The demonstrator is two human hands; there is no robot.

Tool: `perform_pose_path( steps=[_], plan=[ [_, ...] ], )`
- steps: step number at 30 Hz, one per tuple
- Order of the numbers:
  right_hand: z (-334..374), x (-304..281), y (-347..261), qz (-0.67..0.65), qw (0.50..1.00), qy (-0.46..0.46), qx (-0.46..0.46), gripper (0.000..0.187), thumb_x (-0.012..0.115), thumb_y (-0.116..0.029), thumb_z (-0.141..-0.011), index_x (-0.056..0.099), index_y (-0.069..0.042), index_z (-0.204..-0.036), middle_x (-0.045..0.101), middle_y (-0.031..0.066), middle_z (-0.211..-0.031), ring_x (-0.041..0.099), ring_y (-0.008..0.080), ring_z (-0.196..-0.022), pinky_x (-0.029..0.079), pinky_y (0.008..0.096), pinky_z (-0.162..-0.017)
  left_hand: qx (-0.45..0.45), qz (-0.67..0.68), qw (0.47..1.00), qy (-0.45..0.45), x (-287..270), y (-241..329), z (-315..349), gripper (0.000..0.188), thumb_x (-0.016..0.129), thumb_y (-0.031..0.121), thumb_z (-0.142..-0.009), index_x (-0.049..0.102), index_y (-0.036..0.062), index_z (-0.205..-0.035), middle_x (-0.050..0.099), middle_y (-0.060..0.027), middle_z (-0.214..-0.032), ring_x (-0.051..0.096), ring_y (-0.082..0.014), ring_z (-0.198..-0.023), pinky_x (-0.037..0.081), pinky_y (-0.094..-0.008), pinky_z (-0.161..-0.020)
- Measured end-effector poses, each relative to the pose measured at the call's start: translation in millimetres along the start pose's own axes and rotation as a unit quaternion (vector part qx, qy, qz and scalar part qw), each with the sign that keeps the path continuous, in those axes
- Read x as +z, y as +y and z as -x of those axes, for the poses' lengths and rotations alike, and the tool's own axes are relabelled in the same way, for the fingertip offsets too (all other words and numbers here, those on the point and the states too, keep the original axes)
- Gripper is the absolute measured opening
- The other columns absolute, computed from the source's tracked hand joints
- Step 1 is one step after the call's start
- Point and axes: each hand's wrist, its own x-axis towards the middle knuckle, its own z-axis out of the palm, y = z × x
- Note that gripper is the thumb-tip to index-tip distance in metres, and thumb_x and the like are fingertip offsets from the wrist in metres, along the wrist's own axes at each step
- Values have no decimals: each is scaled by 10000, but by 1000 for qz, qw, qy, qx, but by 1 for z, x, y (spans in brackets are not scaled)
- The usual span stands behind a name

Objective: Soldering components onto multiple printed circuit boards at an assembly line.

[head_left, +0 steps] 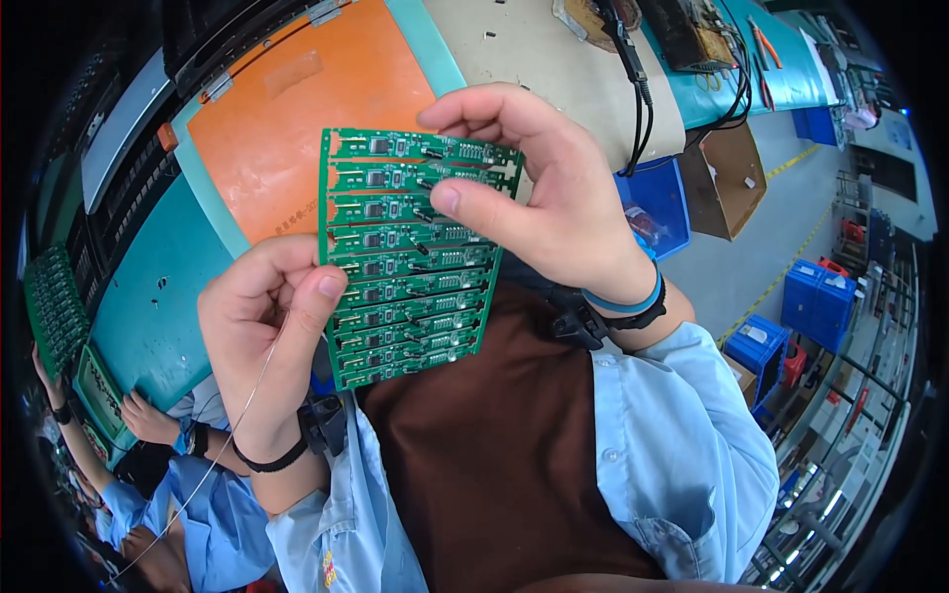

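Green PCB panel up in front of orange sheet! L hand, below sheet, pinching panel's L edge, thumb on top; R hand, right of sheet, thumb over panel, fingers curled, can't tell if gripping.

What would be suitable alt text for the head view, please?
A bare left hand pinches the left edge of a green circuit-board panel, while the right hand is over its upper right part. Beyond lies an orange sheet; at far left, a co-worker in blue is by another green panel.
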Motion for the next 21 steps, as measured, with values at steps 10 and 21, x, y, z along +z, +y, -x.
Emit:
perform_pose_path(
  steps=[10,21],
  plan=[
    [2,0,2,101,994,3,-35,658,829,-43,-804,545,13,-1395,611,92,-1341,579,195,-1218,445,343,-1077,-21,12,1000,-18,0,2,-3,111,712,22,-958,700,-52,-1040,645,35,-806,498,4,-692,360,-164,-601],
    [16,-5,15,-67,995,71,-5,477,680,-152,-984,511,5,-1402,646,100,-1208,603,169,-1103,475,312,-968,45,117,990,61,-25,-16,-11,207,712,82,-977,653,-15,-1150,710,6,-939,580,-19,-774,418,-158,-683]
  ],
)
